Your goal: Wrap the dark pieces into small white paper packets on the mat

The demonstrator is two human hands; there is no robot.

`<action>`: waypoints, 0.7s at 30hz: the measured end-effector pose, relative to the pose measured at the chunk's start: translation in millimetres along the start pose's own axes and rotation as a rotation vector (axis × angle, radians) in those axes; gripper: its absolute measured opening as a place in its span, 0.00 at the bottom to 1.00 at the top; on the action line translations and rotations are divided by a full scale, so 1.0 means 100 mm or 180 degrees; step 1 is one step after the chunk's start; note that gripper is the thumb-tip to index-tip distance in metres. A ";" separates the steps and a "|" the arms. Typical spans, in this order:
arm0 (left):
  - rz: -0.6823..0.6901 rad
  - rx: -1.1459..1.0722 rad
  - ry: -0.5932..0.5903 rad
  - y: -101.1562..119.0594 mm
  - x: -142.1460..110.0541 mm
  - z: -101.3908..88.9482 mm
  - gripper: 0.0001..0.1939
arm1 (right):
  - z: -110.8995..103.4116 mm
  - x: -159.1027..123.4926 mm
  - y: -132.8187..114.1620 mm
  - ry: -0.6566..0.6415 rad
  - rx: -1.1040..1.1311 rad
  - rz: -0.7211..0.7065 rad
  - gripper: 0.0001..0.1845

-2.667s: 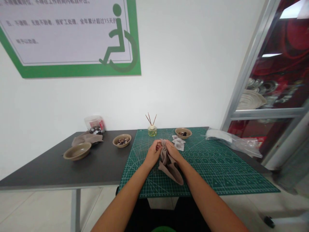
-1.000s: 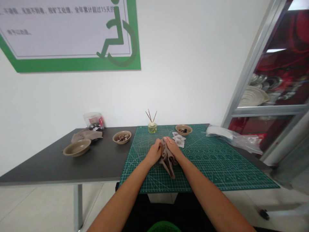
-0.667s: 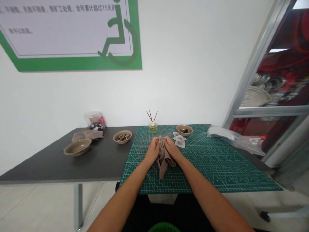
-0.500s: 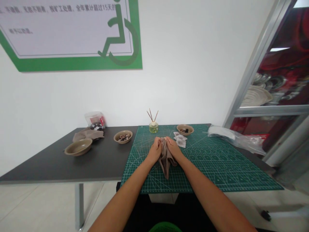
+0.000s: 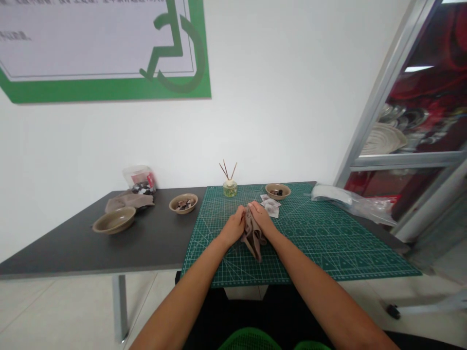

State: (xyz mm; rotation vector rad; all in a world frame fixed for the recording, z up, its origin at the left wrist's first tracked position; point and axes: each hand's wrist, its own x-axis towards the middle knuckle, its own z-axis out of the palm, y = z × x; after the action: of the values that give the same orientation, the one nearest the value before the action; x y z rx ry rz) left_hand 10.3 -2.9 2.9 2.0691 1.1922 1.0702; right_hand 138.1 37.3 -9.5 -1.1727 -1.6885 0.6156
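Note:
A greyish-brown cloth (image 5: 252,238) hangs bunched between my two hands, over the green cutting mat (image 5: 328,238). My left hand (image 5: 233,227) is closed on its upper left side. Opposite it, my right hand (image 5: 261,218) grips the cloth's upper right, fingertips close to those of the left. The lower folds droop toward me. Whether anything is wrapped inside the cloth is hidden. Just beyond my right hand lie several small white packets (image 5: 270,208), beside a brown bowl (image 5: 278,191) with dark pieces in it.
A reed diffuser (image 5: 230,188) stands at the mat's back. Leftward on the dark table (image 5: 153,248) are a bowl of small pieces (image 5: 183,203), another bowl (image 5: 114,221), a second cloth (image 5: 129,200) and a clear tub (image 5: 139,179). A plastic bag (image 5: 353,203) lies at right.
Both hands keep hold of the cloth. Its hanging end has swung left and back right, and looks more gathered than at first. The camera view has tilted down slightly.

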 end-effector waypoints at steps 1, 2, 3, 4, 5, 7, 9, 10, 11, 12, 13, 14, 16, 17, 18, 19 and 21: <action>-0.0019 0.0096 -0.0002 0.00 0.00 0.01 0.06 | 0.00 0.00 0.00 -0.0009 -0.0006 -0.0002 0.14; -0.0077 0.0177 0.0047 0.00 0.01 0.00 0.06 | 0.00 -0.01 -0.01 -0.0026 0.0000 -0.0016 0.13; -0.0175 0.0243 0.0136 0.00 0.01 0.00 0.06 | 0.01 -0.03 -0.02 -0.0054 0.0032 -0.0050 0.11; -0.0290 0.0292 0.0250 -0.01 0.02 -0.01 0.06 | 0.03 -0.04 -0.04 -0.0090 0.0091 -0.0099 0.08; -0.0401 0.0321 0.0363 -0.02 0.03 -0.03 0.06 | 0.06 -0.06 -0.06 -0.0129 0.0170 -0.0154 0.06; -0.0514 0.0365 0.0492 -0.04 0.03 -0.05 0.05 | 0.10 -0.09 -0.09 -0.0172 0.0333 -0.0212 0.08; -0.0439 0.0432 0.0440 -0.04 0.01 -0.07 0.04 | 0.11 -0.10 -0.10 -0.0142 0.0426 -0.0124 0.08; -0.0345 0.0471 0.0362 -0.03 0.00 -0.06 0.04 | 0.10 -0.08 -0.09 -0.0107 0.0455 -0.0031 0.07; -0.0224 0.0508 0.0268 -0.02 -0.01 -0.06 0.04 | 0.09 -0.06 -0.07 -0.0071 0.0483 0.0064 0.07; -0.0090 0.0538 0.0170 -0.01 -0.02 -0.04 0.04 | 0.07 -0.04 -0.05 -0.0039 0.0512 0.0149 0.09; 0.0039 0.0557 0.0090 0.01 -0.02 -0.03 0.05 | 0.05 -0.01 -0.02 -0.0019 0.0544 0.0213 0.10; 0.0134 0.0575 0.0032 0.02 -0.02 -0.02 0.06 | 0.02 0.02 0.01 -0.0007 0.0580 0.0257 0.12; 0.0152 0.0598 0.0007 0.02 -0.02 0.00 0.06 | -0.03 0.07 0.04 -0.0003 0.0669 0.0290 0.14; 0.0076 0.0603 0.0032 0.02 -0.01 0.00 0.06 | -0.05 0.08 0.05 -0.0009 0.0729 0.0295 0.14; -0.0023 0.0600 0.0080 0.00 0.00 -0.01 0.05 | -0.07 0.09 0.05 -0.0021 0.0793 0.0292 0.15; -0.0136 0.0578 0.0144 -0.02 0.01 -0.02 0.05 | -0.08 0.09 0.04 -0.0044 0.0865 0.0280 0.15; -0.0298 0.0461 0.0380 -0.06 0.03 -0.06 0.05 | -0.10 0.07 0.00 -0.0119 0.1031 0.0240 0.16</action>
State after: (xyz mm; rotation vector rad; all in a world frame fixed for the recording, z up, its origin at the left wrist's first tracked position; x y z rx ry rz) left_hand 3.2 3.0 2.8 2.0574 1.4499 1.1053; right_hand 146.5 42.4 -2.5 -0.9989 -1.5113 0.9250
